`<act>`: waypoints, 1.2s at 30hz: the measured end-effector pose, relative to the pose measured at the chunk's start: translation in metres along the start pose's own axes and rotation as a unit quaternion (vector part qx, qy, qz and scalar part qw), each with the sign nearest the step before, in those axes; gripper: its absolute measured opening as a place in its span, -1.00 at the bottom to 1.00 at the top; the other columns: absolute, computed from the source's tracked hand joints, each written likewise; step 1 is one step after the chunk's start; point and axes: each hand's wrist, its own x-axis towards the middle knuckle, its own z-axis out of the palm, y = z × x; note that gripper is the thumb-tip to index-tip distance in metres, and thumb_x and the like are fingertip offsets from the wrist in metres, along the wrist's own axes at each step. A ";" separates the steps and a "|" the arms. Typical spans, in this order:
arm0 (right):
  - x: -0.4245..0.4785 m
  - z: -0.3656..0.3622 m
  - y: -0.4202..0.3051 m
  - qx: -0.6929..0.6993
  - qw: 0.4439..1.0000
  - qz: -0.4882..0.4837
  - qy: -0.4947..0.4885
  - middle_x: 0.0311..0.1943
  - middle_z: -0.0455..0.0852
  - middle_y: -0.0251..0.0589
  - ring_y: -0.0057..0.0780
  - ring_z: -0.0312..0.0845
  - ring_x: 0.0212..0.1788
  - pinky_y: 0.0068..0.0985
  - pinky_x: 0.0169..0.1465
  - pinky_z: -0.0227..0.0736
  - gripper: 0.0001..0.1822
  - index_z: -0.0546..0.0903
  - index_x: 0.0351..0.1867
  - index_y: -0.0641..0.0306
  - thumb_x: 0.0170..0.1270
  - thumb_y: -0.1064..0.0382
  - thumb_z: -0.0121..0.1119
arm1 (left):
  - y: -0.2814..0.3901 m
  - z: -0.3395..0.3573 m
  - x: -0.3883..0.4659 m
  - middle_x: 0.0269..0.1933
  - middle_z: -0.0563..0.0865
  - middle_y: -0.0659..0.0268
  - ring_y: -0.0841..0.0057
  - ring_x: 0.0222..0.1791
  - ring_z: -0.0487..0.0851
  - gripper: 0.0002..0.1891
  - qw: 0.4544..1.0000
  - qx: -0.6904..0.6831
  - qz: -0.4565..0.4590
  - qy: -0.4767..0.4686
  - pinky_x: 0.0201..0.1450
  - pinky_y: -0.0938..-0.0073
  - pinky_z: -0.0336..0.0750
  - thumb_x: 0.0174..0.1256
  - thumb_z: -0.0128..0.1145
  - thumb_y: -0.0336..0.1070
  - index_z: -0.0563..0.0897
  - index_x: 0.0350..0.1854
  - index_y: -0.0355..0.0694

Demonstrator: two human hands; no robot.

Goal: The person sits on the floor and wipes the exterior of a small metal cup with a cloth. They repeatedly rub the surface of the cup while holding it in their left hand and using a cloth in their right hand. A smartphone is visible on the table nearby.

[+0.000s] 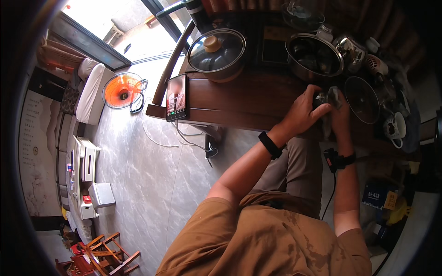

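Observation:
My left hand (304, 108) grips a small dark rounded object (320, 99) above the front edge of a dark wooden table (228, 103). Close beside it, my right hand (340, 114) holds a crumpled piece of thin, see-through material (334, 96), perhaps plastic, part of which hangs below the fingers. What the dark object is, I cannot tell. Just beyond both hands stands an uncovered metal pot (293, 63) with dark things inside. A round glass lid or plate (362, 100) lies to the right of my right hand.
Left on the table are a pot with a glass lid (215, 51) and a propped phone (176, 98) with a cable. A white mug (395, 126), a glass bowl (304, 20), a shiny metal vessel (350, 51) and jars crowd the right. An orange fan (122, 91) stands on the floor.

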 end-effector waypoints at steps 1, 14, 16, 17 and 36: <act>0.000 -0.001 0.003 -0.005 1.000 -0.011 -0.001 -0.25 0.64 -0.29 -0.68 0.49 -0.19 -0.62 -0.13 0.39 -0.80 0.52 -0.03 0.38 0.37 0.35 0.06 | 0.000 -0.001 0.001 -0.27 0.63 -0.01 0.19 -0.23 0.65 -0.45 1.000 -0.010 -0.022 -0.013 -0.17 0.30 0.49 0.28 0.16 0.06 0.39 0.03 -0.36; 0.002 -0.003 0.001 -0.002 0.999 0.032 0.002 -0.27 0.63 -0.28 -0.66 0.50 -0.20 -0.63 -0.14 0.40 -0.79 0.53 -0.04 0.37 0.38 0.31 0.07 | 0.003 0.003 0.000 -0.23 0.63 -0.02 0.14 -0.17 0.64 -0.41 0.998 0.012 0.055 0.036 -0.12 0.28 0.48 0.24 0.20 0.10 0.38 0.05 -0.33; 0.002 -0.001 0.000 -0.003 1.000 0.020 0.008 -0.26 0.63 -0.28 -0.66 0.50 -0.19 -0.62 -0.13 0.40 -0.79 0.53 -0.04 0.37 0.38 0.32 0.07 | 0.002 0.003 -0.001 -0.22 0.63 -0.03 0.13 -0.16 0.64 -0.40 0.998 0.008 0.045 0.031 -0.11 0.28 0.48 0.23 0.21 0.09 0.37 0.07 -0.33; 0.002 0.000 0.000 -0.003 1.000 0.014 0.011 -0.26 0.63 -0.28 -0.66 0.50 -0.19 -0.62 -0.13 0.40 -0.79 0.53 -0.03 0.37 0.38 0.32 0.07 | 0.002 0.002 -0.001 -0.24 0.63 -0.03 0.14 -0.17 0.64 -0.40 0.999 0.004 0.029 0.025 -0.12 0.28 0.48 0.24 0.20 0.10 0.38 0.05 -0.34; 0.002 -0.003 0.006 0.006 1.000 0.019 0.011 -0.22 0.64 -0.27 -0.64 0.51 -0.17 -0.61 -0.11 0.40 -0.75 0.51 0.02 0.40 0.38 0.34 0.05 | 0.002 0.000 0.000 -0.07 0.57 -0.07 0.12 -0.04 0.58 -0.36 1.000 -0.005 0.023 0.007 -0.02 0.28 0.45 0.19 0.26 0.09 0.35 0.10 -0.32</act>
